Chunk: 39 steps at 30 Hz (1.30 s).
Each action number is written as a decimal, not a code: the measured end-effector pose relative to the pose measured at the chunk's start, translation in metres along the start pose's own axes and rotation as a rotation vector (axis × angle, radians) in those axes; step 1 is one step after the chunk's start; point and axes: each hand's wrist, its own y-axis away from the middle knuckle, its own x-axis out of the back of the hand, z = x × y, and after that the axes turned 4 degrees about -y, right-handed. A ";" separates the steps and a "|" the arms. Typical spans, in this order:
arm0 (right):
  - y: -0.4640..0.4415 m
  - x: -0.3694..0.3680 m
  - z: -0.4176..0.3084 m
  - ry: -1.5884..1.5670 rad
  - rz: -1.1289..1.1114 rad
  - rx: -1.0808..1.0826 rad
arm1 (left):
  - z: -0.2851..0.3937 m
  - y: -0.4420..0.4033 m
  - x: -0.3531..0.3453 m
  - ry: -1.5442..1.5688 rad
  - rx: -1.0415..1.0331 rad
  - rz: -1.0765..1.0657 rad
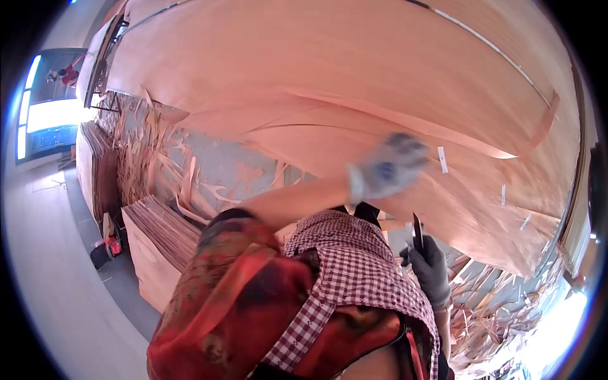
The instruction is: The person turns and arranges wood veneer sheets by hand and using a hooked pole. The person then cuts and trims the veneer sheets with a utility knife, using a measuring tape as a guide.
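My left hand (392,166), in a pale glove with a blue patch, reaches across my front over a large thin sheet of wood veneer (285,57). Motion smears its fingers, so I cannot tell whether it touches the sheet or holds anything. Lower right, beside my checked apron, my right hand (430,269) wears a dark grey glove. Its fingers are closed round a knife (417,232) whose dark blade points up. A loose veneer strip (405,123) lies curled along a split in the sheet. A short white tape piece (443,159) sticks on the veneer near my left hand.
Stacks of veneer sheets (149,253) stand at the left. Torn veneer scraps (171,152) litter the floor, with more offcuts (487,316) at lower right. A long thin rod (487,43) lies across the sheet. Another person (68,75) is far off at the left.
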 end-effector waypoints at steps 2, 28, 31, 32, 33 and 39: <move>-0.017 -0.022 -0.007 0.167 -0.003 0.131 | -0.036 0.071 0.043 -0.182 0.127 0.012; -0.178 -0.127 -0.060 0.421 0.086 0.317 | -0.111 0.203 0.124 -0.455 0.626 0.233; -0.179 -0.127 -0.059 0.418 0.088 0.314 | -0.116 0.202 0.124 -0.397 0.663 0.228; -0.179 -0.127 -0.059 0.438 0.090 0.315 | -0.116 0.199 0.124 -0.383 0.682 0.224; -0.178 -0.127 -0.060 0.458 0.092 0.315 | -0.116 0.198 0.125 -0.368 0.701 0.221; -0.172 -0.137 -0.049 0.691 -0.204 0.502 | -0.130 0.202 0.122 -0.314 0.779 0.155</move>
